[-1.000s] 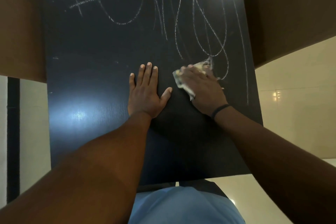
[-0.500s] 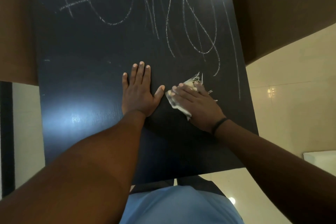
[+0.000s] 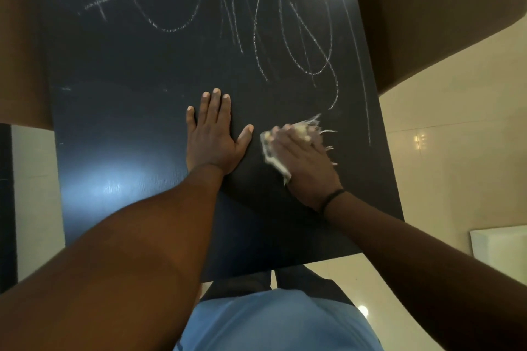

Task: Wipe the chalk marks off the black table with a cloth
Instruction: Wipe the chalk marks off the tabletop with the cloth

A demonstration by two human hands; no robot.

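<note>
Head cam looking straight down, so nearest is the person's blue shirt (image 3: 273, 322), right past the table's near edge. Both forearms reach out over the black table (image 3: 119, 111). Left hand (image 3: 215, 139) lies flat on the surface about mid-table, fingers straight and close together, thumb stuck out to the right, holding nothing. Just beside that thumb, apart from it, the right hand (image 3: 305, 162) presses a pale frayed cloth (image 3: 273, 157) down onto the table, toward the right edge. Fingers lie fairly straight over it, though they're a bit blurred. The cloth pokes out along the hand's left side, and loose threads stick out past the fingertips. Thin black band (image 3: 332, 198) around the right wrist.

Beyond the hands, the chalk marks (image 3: 299, 45) cover the far half: loops and long strokes toward the far right, a crossed scribble toward the far left. Nearest stroke ends just beyond the cloth. Brown chairs (image 3: 427, 14) sit at both side edges.
</note>
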